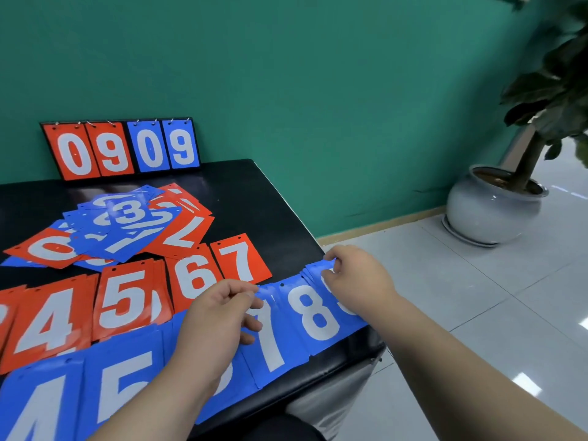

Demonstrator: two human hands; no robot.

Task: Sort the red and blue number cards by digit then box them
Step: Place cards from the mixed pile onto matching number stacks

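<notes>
Bench (254, 198) is carrying two sorted rows. Four red stacks are reading clearly: red 4 (47, 323), red 5 (125, 297), red 6 (191, 278), red 7 (240, 259). Toward 6 o'clock, four blue stacks are reading: blue 4 (41, 405), blue 5 (127, 386), blue 7 (270, 342), blue 8 (315, 313). One mixed pile (124, 224) is lying at 10 o'clock. One scoreboard (121, 149) is showing 0909 at 11 o'clock.

Cards are glossy, with white digits and punched top holes.

Left hand (219, 319) is lying knuckles up, its grip pinching the top edge of blue 7. Right hand (353, 275), at 3 o'clock, is pinching the top corner of blue 8.
</notes>
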